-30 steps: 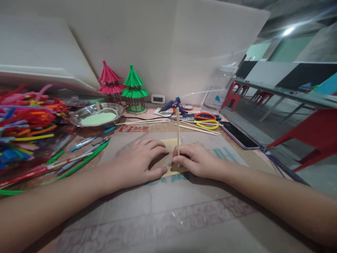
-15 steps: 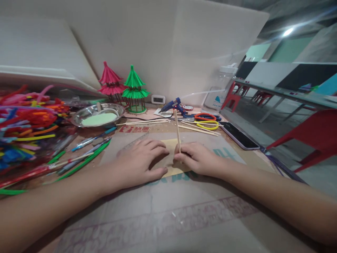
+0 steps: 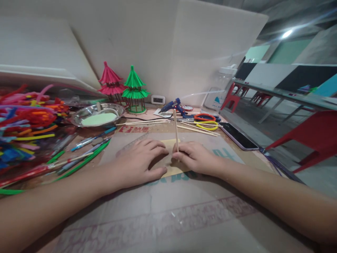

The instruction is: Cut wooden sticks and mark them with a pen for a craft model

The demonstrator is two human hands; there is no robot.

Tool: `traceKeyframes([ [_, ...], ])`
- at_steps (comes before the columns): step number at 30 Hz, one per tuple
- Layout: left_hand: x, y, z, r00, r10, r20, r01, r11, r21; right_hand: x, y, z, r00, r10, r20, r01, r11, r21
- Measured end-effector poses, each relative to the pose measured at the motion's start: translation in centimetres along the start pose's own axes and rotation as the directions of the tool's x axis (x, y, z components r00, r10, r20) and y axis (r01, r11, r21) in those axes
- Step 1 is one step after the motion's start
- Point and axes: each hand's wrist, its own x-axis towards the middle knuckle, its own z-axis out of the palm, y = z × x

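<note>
A big white board (image 3: 205, 45) stands up at the back. In front of it is the table (image 3: 84, 137), and a red chair (image 3: 308, 140) is off to the right. A see-through sheet (image 3: 205, 196) covers the middle of the table. On the left is a big heap of fuzzy stems (image 3: 28, 116) in lots of colors. A shiny metal dish (image 3: 75, 121) sits next to it, with something pale green inside.

The left hand (image 3: 143, 158) lies palm down, its thumb and fingers spread apart, by the left part of the yellow paper (image 3: 172, 171). The right hand (image 3: 196, 158) is on the other side, pinching tight on one thin stick.

Behind the hands stand a green tower (image 3: 133, 92) and a pink tower (image 3: 110, 82). A phone (image 3: 240, 137) lies at the right, and a blue glue gun (image 3: 172, 105) is near the back.

The thin stick (image 3: 176, 130) is the smallest — it stands up over the yellow paper, leaning a bit left at the top. Fingers hide its bottom end — I can't tell if it touches the paper.
</note>
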Motion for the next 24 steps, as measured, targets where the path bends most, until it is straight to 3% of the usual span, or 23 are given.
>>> traceKeyframes([
  [6, -0.02, 0.02, -0.04, 1.000, 0.012, 0.001, -0.012, 1.000, 0.019, -0.33, -0.35, 0.15, 0.998, -0.056, 0.037, 0.055, 0.998, 0.016],
  [19, 0.10, -0.04, -0.02, 1.000, 0.010, 0.001, -0.010, 1.000, 0.006, -0.15, -0.19, 0.21, 1.000, -0.023, -0.005, 0.022, 0.997, -0.075],
  [24, 0.06, -0.14, 0.16, 0.999, 0.014, -0.033, -0.014, 1.000, -0.011, 0.02, -0.32, 0.45, 0.997, -0.077, 0.006, 0.077, 0.997, -0.026],
])
